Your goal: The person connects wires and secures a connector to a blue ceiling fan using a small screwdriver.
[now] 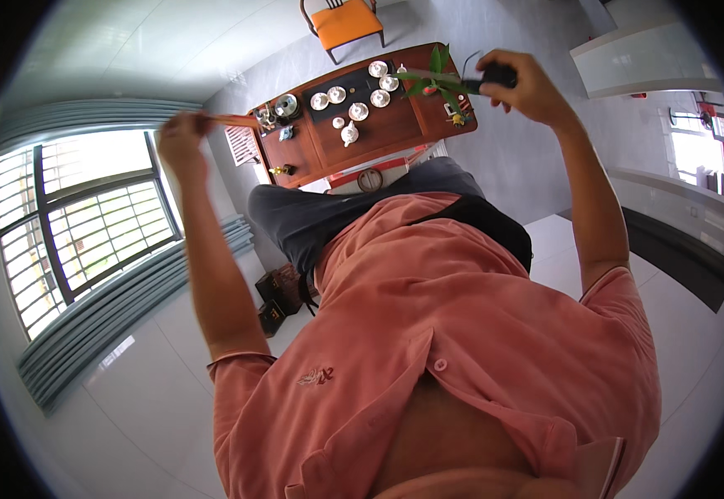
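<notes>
My left hand [181, 143], raised at the left beside the window, is closed on a long, thin orange-brown stick [231, 120] that points toward the tea table. My right hand [530, 93], raised at the upper right, grips a black object [498, 75], with a slender piece reaching left from it among green leaves [438, 62] over the table; its exact form is unclear. Below lies the wooden tea table [320, 154] with white cups [359, 111], a white teapot [349, 134], a dark tray and a round metal vessel [286, 105].
An orange-seated chair [345, 25] stands behind the table. A barred window [100, 208] with grey-blue curtains [88, 312] is at the left. White counters [661, 204] run along the right. Dark boxes [270, 318] sit low by my left side.
</notes>
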Available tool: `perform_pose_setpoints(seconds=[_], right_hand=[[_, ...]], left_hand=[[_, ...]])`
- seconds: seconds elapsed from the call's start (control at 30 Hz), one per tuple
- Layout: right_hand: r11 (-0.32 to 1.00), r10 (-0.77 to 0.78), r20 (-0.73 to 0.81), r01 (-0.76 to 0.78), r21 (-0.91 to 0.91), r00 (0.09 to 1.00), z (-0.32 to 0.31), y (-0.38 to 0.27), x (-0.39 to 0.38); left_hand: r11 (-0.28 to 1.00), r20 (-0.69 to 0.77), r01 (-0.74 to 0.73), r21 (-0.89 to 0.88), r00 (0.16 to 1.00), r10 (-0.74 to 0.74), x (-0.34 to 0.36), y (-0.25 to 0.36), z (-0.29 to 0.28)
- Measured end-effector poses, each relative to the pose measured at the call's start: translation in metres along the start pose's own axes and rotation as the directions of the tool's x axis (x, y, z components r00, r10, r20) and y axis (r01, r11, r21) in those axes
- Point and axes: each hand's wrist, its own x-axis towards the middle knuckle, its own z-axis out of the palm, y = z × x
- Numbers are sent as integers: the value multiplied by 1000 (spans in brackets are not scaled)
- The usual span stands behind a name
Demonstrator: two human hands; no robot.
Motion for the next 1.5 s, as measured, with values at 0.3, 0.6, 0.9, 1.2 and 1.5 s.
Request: perform_pose_setpoints(seconds=[0.3, 0.6, 0.9, 1.2, 1.5], right_hand=[[840, -117, 620, 411, -355, 776, 80, 20, 95], [825, 119, 841, 419, -380, 528, 169, 73, 151], [819, 189, 863, 410, -402, 469, 211, 49, 142], [802, 284, 791, 317, -506, 542, 199, 39, 144], [773, 279, 792, 362, -521, 543, 203, 70, 148]], left_hand=[[981, 289, 93, 173, 947, -141, -116, -72, 98], [960, 312, 209, 187, 914, -260, -135, -83, 99], [910, 434, 143, 389, 843, -318, -138, -132, 111], [837, 559, -245, 489, 825, -86, -129, -104, 111], [729, 886, -541, 420, 418, -200, -202, -73, 103]])
